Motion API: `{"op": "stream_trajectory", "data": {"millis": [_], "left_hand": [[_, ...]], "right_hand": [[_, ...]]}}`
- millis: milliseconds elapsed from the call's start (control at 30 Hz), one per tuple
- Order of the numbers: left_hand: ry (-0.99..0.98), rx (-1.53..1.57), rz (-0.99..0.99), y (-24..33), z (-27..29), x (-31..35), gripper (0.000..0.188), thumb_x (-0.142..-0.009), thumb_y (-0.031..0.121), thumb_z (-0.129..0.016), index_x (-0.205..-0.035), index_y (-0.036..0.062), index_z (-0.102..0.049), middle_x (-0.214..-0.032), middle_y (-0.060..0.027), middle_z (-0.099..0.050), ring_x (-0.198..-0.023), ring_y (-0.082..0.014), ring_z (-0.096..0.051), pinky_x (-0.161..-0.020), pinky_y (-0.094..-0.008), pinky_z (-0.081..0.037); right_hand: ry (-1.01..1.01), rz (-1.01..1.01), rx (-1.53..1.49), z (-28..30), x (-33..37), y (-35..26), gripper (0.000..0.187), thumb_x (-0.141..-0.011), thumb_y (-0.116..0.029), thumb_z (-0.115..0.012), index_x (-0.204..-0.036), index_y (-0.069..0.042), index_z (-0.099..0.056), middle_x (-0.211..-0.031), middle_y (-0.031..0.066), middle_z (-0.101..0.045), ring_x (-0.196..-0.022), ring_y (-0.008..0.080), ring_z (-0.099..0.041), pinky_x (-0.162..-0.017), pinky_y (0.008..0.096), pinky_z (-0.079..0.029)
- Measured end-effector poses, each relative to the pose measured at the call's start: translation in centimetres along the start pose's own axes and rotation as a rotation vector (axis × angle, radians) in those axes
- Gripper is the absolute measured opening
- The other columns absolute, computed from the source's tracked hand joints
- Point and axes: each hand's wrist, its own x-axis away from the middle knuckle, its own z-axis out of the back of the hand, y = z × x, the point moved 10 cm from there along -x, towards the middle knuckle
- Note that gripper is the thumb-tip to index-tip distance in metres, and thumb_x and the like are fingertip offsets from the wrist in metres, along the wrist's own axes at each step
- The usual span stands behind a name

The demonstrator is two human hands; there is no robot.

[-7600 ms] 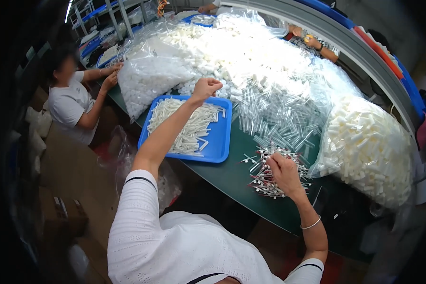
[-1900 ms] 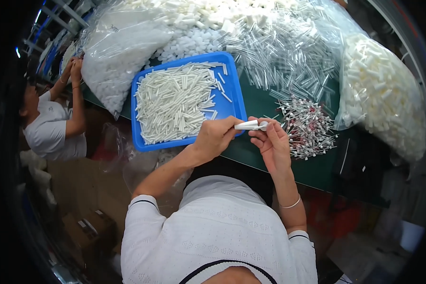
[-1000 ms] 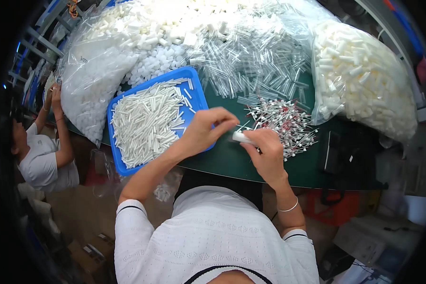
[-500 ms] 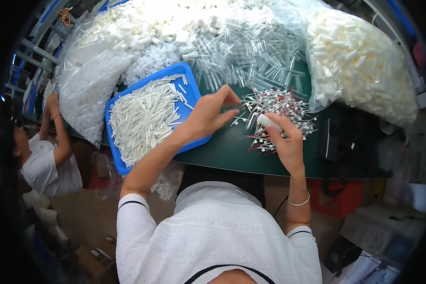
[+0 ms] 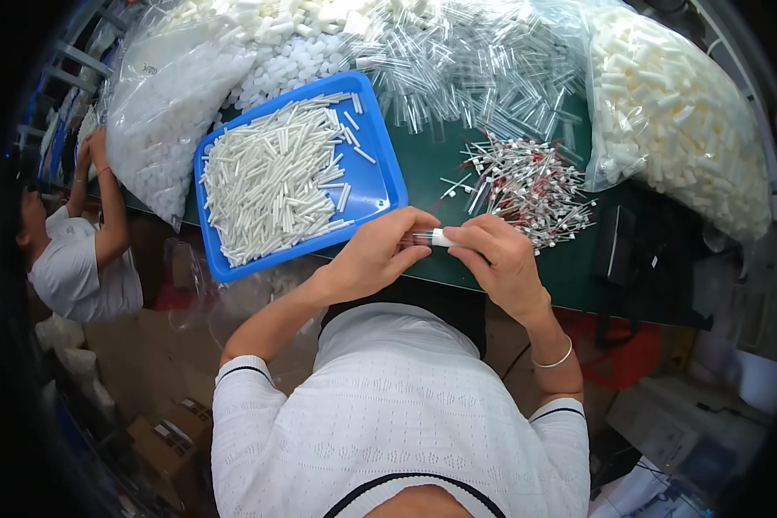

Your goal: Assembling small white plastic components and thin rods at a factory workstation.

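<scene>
In front of my waist, both hands meet at the table's near edge. My left hand is closed round a clear plastic tube, mostly covered by the fingers. My right hand pinches a white cylindrical piece at the tube's right end; how far it sits inside is too small to tell. Just beyond my right hand lies a loose pile of thin white-tipped sticks with red parts. A blue tray full of short white rods stands beyond my left forearm.
Clear tubes are heaped at the back of the green table. Bags of white pieces stand at the left and right. A black box lies at the right. Another person works at the far left.
My hands have come together and nearer to my body. The white piece in my right hand has moved left to the end of the tube in my left hand.
</scene>
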Motion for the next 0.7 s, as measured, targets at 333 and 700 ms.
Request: {"op": "stream_trajectory", "data": {"millis": [333,700], "left_hand": [[-0.120,0.127,-0.040,0.2,-1.4,1.5,0.022,-0.097,0.018,-0.050,-0.110,0.0024,-0.058,-0.071,-0.0035,-0.052,-0.065,-0.0097,-0.046,-0.059,-0.0255,-0.039],[0.120,-0.246,-0.165,0.7,-1.1,2.4,0.020,-0.097,0.018,-0.047,-0.091,0.0008,-0.057,-0.073,-0.0156,-0.053,-0.064,-0.0358,-0.052,-0.056,-0.0405,-0.041]], "right_hand": [[-0.182,-0.442,-0.652,-4.4,2.5,2.8,0.020,-0.084,0.001,-0.066,-0.101,0.003,-0.056,-0.084,0.0070,-0.064,-0.074,0.0105,-0.064,-0.066,0.0220,-0.052],[-0.237,-0.589,-0.739,-5.9,2.6,3.5,0.010,-0.088,-0.002,-0.062,-0.097,0.003,-0.061,-0.080,0.0058,-0.066,-0.067,0.0070,-0.061,-0.059,0.0186,-0.051]]}}
